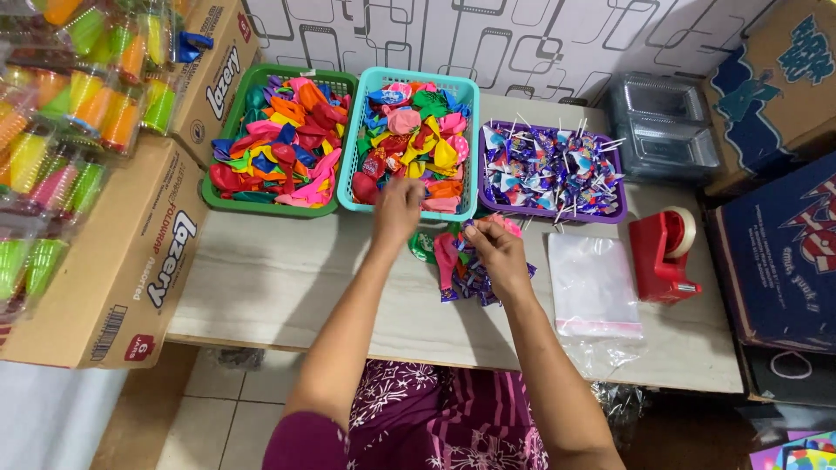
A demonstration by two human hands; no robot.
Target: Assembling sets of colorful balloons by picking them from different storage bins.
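Teal basket edge under left hand; right hand grips balloons

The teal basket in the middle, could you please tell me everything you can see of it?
The teal basket is a rectangular, slotted tray that looks like plastic, sitting flat on the pale table between a green basket and a purple one. It is heaped with uninflated balloons in many colours. The left hand reaches over its near rim.

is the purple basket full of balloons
No, the purple basket holds wrapped lollipops with white sticks; the balloons fill the green and teal baskets.
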